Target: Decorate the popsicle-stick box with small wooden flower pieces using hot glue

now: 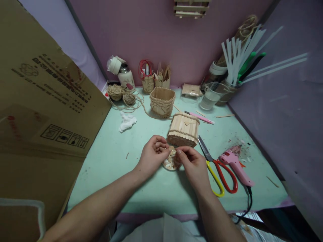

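Soft, dimmish light, faint shadows on the green tabletop (106, 168), wide-angle stretch toward edges

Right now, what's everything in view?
Cardboard box: one, brown, far left
Table: one, mint green, centre
Wall rack: one, tan, upper wall
Twine balls: two, tan, back left
Bottle: one, cream, back left
Small holders: two, tan, back
Open container: one, tan, behind centre
Tissue: one, white, left
Packet: one, tan, back right
Cup: one, clear, back right
Strips: several, white, back right
Slim tool: one, pink, right of centre
Slatted piece: one, tan, centre
Scissors: one pair, red and yellow handles, right
Glue gun: one, pink, right
Round piece: one, tan and white, front centre
Left hand: one, bare, front centre
Right hand: one, bare, front centre
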`<state>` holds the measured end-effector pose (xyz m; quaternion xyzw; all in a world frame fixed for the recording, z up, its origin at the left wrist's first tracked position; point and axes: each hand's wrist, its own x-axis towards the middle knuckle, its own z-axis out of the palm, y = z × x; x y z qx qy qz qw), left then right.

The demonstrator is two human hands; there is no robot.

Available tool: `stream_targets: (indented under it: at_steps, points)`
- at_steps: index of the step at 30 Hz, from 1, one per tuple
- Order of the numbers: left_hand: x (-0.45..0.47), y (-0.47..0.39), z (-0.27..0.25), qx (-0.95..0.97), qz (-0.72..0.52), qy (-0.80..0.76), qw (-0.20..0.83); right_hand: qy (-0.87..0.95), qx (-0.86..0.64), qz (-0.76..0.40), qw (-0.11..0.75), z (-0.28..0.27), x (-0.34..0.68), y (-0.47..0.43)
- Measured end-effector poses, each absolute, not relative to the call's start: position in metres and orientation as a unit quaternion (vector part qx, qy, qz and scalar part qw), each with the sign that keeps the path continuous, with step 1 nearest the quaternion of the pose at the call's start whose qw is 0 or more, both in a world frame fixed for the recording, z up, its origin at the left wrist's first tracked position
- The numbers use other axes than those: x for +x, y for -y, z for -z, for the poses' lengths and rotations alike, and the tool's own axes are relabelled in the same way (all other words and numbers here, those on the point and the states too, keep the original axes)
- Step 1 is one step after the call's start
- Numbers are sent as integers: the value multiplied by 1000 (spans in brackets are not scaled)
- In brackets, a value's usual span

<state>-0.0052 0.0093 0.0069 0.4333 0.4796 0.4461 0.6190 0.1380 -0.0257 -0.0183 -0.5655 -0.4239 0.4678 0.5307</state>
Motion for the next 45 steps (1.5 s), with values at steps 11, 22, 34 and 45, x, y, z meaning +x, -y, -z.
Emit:
stream_targets:
  at_steps: [11,22,34,45]
  points:
    - [-3,-7,-6,460,-417,-460,635,436,-552,-460,541,15,137,25]
    - [0,-8,-5,384,-379,-490,684,355,-553,-536,531,13,138,25]
    - [1,-7,-9,398,-372,-495,677,394,-579,-499,510,4,146,29]
    - [-3,-9,-7,421,-349,-471,692,634,-722,-206,185,6,180,61]
